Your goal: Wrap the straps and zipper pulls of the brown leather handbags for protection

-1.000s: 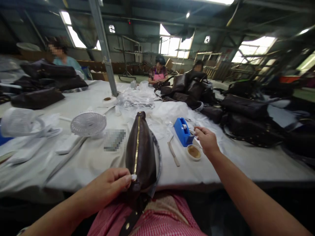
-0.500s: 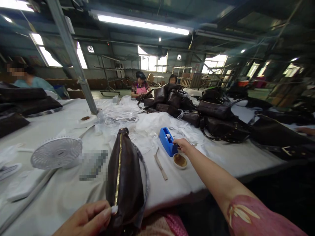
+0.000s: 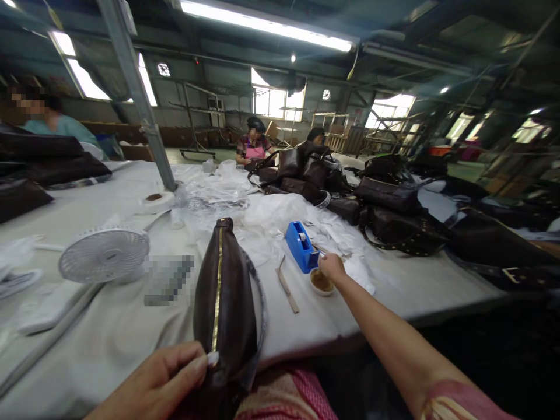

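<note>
A dark brown leather bag (image 3: pixel 234 303) with a gold zipper (image 3: pixel 217 291) stands at the table's front edge, its narrow end pointing away from me. My left hand (image 3: pixel 168 373) pinches a small white piece (image 3: pixel 212 358) at the zipper's near end. Beyond the bag, to the right, sits a blue tape dispenser (image 3: pixel 301 248) with a roll in it. Beside the dispenser's near end is my right hand (image 3: pixel 332 267), fingers pressed together; what they hold, if anything, cannot be made out. Just below that hand is a small white bowl (image 3: pixel 322 291) of brown paste.
A thin flat tool (image 3: pixel 287 287) lies between bag and dispenser. On the left are a white fan (image 3: pixel 105 254) and a metal post (image 3: pixel 142 99). Plastic wrapping (image 3: pixel 280 213) and piled dark bags (image 3: pixel 389 204) cover the back. Co-workers (image 3: pixel 254 143) sit beyond.
My right hand has moved slightly right and away from the dispenser's cutting end. My left hand keeps its pinch at the zipper. The whole view has shifted a little.
</note>
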{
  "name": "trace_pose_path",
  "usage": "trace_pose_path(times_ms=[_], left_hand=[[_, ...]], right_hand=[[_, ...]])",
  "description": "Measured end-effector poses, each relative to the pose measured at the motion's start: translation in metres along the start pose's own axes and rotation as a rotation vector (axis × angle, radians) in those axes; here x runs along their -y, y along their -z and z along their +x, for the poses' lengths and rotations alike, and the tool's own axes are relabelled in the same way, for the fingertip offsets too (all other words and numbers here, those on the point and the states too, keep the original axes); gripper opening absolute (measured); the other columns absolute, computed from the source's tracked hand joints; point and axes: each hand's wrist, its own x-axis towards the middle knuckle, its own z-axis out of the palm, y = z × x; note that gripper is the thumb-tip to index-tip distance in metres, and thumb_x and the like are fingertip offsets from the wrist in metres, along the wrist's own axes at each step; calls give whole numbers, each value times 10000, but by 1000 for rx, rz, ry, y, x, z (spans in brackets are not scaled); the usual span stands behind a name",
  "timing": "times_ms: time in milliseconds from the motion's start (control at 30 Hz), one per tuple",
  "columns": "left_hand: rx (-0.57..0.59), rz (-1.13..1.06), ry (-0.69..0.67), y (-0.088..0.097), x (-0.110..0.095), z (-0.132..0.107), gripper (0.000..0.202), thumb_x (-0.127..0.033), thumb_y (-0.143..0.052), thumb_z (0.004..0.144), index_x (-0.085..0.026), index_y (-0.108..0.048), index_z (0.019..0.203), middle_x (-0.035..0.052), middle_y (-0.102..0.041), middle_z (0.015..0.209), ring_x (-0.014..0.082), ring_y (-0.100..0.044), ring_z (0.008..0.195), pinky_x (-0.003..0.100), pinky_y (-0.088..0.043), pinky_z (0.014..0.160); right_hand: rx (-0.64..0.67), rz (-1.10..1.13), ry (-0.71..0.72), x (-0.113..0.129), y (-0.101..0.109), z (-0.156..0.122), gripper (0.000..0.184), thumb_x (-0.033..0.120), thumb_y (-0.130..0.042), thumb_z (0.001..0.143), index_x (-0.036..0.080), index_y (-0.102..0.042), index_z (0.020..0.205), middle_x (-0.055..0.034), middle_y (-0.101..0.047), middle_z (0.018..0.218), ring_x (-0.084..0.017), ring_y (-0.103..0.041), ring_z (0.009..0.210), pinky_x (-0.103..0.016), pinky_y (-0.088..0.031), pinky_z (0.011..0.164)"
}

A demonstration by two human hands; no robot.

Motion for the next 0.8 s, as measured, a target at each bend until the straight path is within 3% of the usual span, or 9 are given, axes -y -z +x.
trace_pose_path(times_ms=[100, 200, 300, 333, 367, 433, 567, 800], left_hand=[[-37, 106, -44, 1, -7, -9, 467, -578, -433, 926, -176, -627, 788, 2, -609, 736, 152, -523, 689, 223, -411, 619], [-124, 277, -103, -1, -8, -14, 424, -479, -381, 968, -181, -578, 741, -12, -568, 695, 143, -511, 665, 233, -393, 611], [-236, 532, -181, -8, -4, -15, 378, -379, -380, 981, -189, -512, 682, -23, -519, 628, 133, -486, 605, 249, -369, 591], [-279, 614, -227, -12, -3, -15, 366, -350, -382, 983, -191, -498, 675, -23, -511, 615, 131, -481, 588, 255, -362, 582], [-322, 692, -289, -15, -1, -16, 353, -320, -382, 984, -191, -493, 675, -21, -511, 612, 131, -482, 577, 260, -356, 573], [-397, 843, -440, -22, 4, -16, 316, -252, -377, 979, -192, -503, 695, -12, -525, 616, 135, -483, 552, 274, -339, 542], [-516, 1060, -654, -30, 11, -17, 238, -159, -404, 940, -193, -521, 735, -3, -527, 614, 154, -454, 492, 301, -291, 469], [-569, 1185, -688, -32, 13, -22, 155, -113, -470, 885, -204, -503, 764, -10, -511, 607, 171, -468, 489, 308, -303, 445]], right_hand=[[108, -2, 39, 8, -1, -24, 195, 310, -605, 942, 126, -639, 997, -44, -658, 949, -138, -626, 749, -277, -538, 651], [320, 56, 99, 19, -16, -70, 188, 292, -608, 912, 118, -633, 848, -21, -640, 750, -80, -528, 544, -206, -419, 497], [604, 167, 174, 39, -33, -134, 256, 396, -703, 814, 146, -650, 822, -14, -664, 722, -68, -524, 521, -192, -387, 483], [768, 239, 196, 47, -39, -156, 295, 426, -727, 783, 142, -646, 789, -16, -659, 681, -64, -506, 489, -190, -356, 456], [914, 275, 197, 54, -44, -177, 324, 452, -733, 775, 141, -644, 769, -12, -656, 656, -59, -501, 476, -183, -337, 446], [1081, 283, 129, 64, -56, -211, 364, 478, -751, 747, 141, -622, 701, 1, -636, 595, -49, -483, 438, -168, -294, 416], [1097, 219, -6, 72, -73, -236, 358, 458, -770, 709, 149, -599, 650, 25, -603, 520, -42, -456, 387, -156, -262, 376], [1047, -42, -26, 83, -82, -239, 283, 313, -677, 782, 170, -548, 574, 41, -538, 430, -52, -417, 316, -161, -246, 319]])
